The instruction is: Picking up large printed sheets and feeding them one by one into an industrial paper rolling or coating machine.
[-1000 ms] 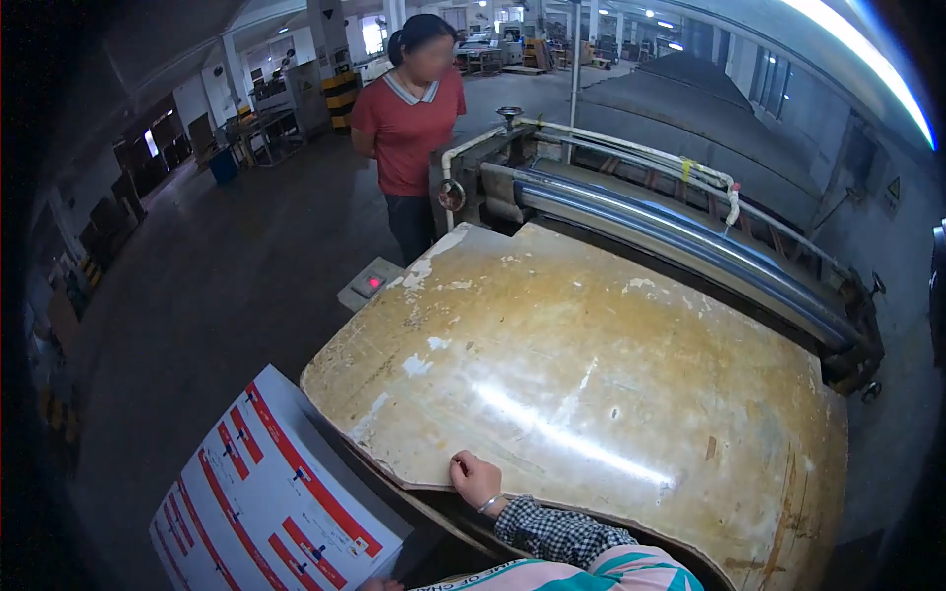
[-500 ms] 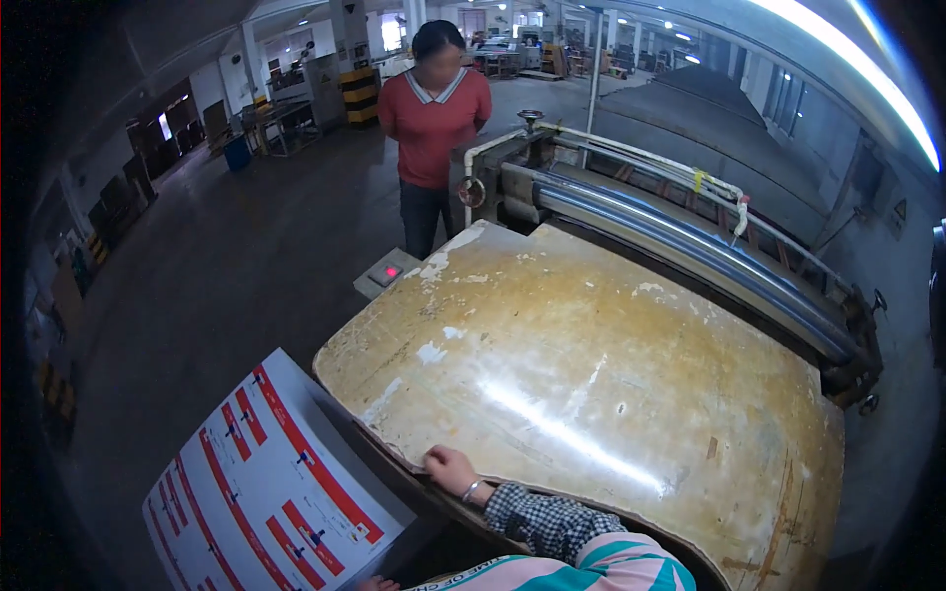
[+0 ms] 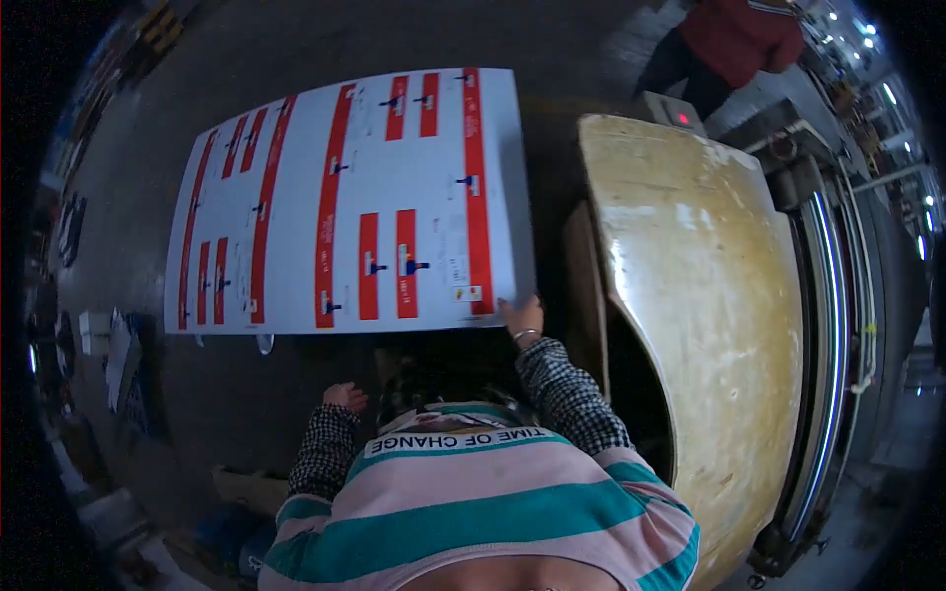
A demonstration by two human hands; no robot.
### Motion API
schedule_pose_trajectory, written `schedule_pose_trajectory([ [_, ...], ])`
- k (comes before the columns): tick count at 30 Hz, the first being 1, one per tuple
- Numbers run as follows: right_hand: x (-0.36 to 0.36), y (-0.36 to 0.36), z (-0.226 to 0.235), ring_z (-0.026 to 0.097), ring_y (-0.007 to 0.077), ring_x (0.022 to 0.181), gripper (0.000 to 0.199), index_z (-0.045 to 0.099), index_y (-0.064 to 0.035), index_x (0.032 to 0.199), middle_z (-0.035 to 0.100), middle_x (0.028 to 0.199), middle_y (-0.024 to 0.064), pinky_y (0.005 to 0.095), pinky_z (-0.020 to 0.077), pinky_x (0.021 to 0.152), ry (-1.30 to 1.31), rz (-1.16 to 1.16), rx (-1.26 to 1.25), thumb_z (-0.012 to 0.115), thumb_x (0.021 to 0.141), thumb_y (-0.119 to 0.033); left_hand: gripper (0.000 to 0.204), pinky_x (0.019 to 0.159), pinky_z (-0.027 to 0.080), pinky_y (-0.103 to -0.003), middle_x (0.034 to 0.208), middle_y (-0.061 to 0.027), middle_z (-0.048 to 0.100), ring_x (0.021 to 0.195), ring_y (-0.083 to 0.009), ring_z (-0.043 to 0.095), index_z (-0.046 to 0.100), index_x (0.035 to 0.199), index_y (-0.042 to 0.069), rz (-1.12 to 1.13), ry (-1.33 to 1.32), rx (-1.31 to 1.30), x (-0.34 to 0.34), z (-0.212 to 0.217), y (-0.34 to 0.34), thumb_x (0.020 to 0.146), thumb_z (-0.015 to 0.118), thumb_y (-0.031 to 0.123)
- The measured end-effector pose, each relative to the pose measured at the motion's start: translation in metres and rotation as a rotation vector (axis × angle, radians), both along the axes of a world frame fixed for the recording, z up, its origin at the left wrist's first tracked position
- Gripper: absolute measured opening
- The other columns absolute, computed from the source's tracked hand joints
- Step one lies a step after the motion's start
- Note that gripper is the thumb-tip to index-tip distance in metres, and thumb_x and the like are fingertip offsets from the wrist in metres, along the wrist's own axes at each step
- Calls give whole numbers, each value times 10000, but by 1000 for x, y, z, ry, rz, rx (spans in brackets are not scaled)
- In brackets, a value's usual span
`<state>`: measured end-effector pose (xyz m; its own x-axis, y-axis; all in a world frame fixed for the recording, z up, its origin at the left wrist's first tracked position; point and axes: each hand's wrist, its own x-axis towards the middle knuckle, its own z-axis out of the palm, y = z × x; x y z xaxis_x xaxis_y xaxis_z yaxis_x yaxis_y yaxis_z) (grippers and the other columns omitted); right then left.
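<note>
To my left lies a large white printed sheet (image 3: 296, 197) with red bands and small blue marks, on top of what looks like a stack. My right hand (image 3: 524, 317), with a bracelet at the wrist, is at the sheet's near right corner. Its thumb rests over the corner and the other fingers sit by the side edge, closed on it as far as the blur shows. My left hand (image 3: 347, 397) hangs below the sheet's near edge, apart from it, with fingers loosely spread and nothing in them.
On the right stands a worn yellowish feed table (image 3: 700, 256) with a curved edge, joined to a machine with long shiny rollers (image 3: 833, 335). A control box (image 3: 675, 113) with a red light sits at its far corner. Beyond it is a person in red (image 3: 739, 39).
My view has turned left and down, from the machine to the printed sheet. My right hand has left the table edge and reached the sheet's corner. My left hand now shows more fully.
</note>
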<state>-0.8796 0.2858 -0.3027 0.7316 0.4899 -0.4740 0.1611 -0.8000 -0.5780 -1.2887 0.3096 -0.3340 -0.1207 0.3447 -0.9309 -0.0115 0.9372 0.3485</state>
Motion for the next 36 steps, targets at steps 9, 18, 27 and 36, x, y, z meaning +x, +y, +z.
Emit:
schedule_pose_trajectory([
  [9, 95, -17, -103, 518, 215, 953, 709, 488, 40, 1054, 555, 971, 202, 324, 383, 840, -172, 770, -299, 611, 617, -505, 328, 741, 432, -417, 1027, -165, 501, 925, -283, 491, 444, 1054, 46, -1561, 139, 214, -120, -21, 12, 788, 418, 237],
  [18, 26, 50, 46, 555, 256, 883, 663, 522, 55, 994, 564, 982, 156, 324, 448, 762, -75, 15, -609, 705, 552, -404, 365, 716, 442, -408, 1004, -154, 521, 887, -269, 510, 464, 1047, 44, -1100, -105, 307, -139, -37, 48, 783, 424, 292],
  [27, 39, 39, 7, 550, 229, 895, 754, 571, 12, 974, 578, 955, 139, 300, 444, 749, -40, 54, -635, 694, 470, -535, 407, 691, 453, -398, 982, -142, 540, 848, -256, 529, 484, 1040, 41, -847, -447, 574, -12, -50, 218, 777, 430, 347],
  [36, 43, 39, 16, 466, 289, 1020, 704, 513, 1, 1061, 525, 1046, 179, 354, 367, 865, 113, 185, -465, 500, 675, -588, 453, 666, 463, -389, 959, -130, 560, 810, -242, 548, 504, 1034, 38, -428, -645, 482, -22, -36, 231, 772, 437, 402],
])
